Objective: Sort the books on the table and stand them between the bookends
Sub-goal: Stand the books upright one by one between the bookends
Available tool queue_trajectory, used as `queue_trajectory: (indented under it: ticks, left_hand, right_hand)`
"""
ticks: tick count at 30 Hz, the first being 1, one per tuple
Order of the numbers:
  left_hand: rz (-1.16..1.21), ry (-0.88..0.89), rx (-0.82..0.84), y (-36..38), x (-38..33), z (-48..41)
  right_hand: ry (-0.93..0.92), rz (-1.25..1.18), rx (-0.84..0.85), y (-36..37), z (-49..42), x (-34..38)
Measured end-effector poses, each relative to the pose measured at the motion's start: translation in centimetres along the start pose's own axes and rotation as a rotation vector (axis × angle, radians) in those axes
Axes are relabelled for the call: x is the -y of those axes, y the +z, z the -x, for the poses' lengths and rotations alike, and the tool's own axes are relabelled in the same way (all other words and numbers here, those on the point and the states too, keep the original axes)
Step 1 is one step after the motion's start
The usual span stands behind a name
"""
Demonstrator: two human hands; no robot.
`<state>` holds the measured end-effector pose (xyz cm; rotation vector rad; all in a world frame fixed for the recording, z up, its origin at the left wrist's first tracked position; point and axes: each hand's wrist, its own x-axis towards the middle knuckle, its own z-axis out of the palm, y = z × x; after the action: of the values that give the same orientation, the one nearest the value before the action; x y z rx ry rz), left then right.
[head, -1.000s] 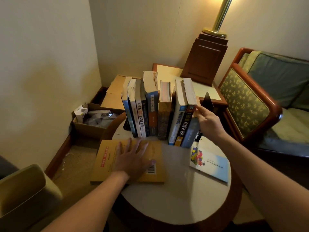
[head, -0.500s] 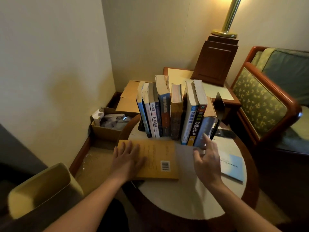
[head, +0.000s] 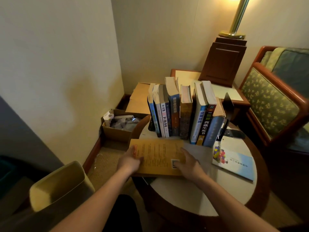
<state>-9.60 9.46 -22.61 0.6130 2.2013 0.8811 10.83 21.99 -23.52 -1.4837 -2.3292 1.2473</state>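
Pickup of yellow book, flat at table's near edge before the standing row; left hand pinches its side, right hand rests on it, grip unclear; next, upend it between bookends.

Both bare forearms reach forward and slightly inward. The left hand grips the left edge of the yellow book, thumb on top (the fingers are hidden beneath). The right hand lies palm down, its fingers flat on the cover's right side.
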Motion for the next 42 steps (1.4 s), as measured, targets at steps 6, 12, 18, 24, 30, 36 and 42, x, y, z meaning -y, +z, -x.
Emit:
queue_trajectory:
  ticks: [6,12,18,24,30,36,42]
  left_hand:
    - [0.054,-0.056,-0.021,-1.5,-0.1,-0.2]
    - [0.315,-0.004,0.068,-2.7,-1.2,1.1]
    - [0.341,0.166,0.172,-3.2,-3.4,2.6]
    - [0.188,0.433,0.232,-3.7,-7.4,5.5]
    - [-0.014,0.569,0.354,-2.9,-12.0,8.1]
    - [-0.206,0.748,0.320,0.0,-15.8,10.0]
    - [-0.333,1.001,0.183,3.5,-17.9,11.2]
  right_hand:
    - [-0.015,-0.046,0.112,-0.3,0.2,0.9]
    - [0.019,-0.115,0.115,-0.2,0.7,0.0]
    - [-0.013,-0.180,0.102,-1.2,1.7,-0.5]
    - [-0.255,-0.241,-0.095,-6.0,3.9,1.6]
    - [-0.504,-0.182,-0.065,-13.5,6.3,4.6]
    - [-0.510,-0.241,-0.005,-16.4,7.0,3.7]
    - [-0.490,-0.278,-0.154,-18.7,8.9,1.2]
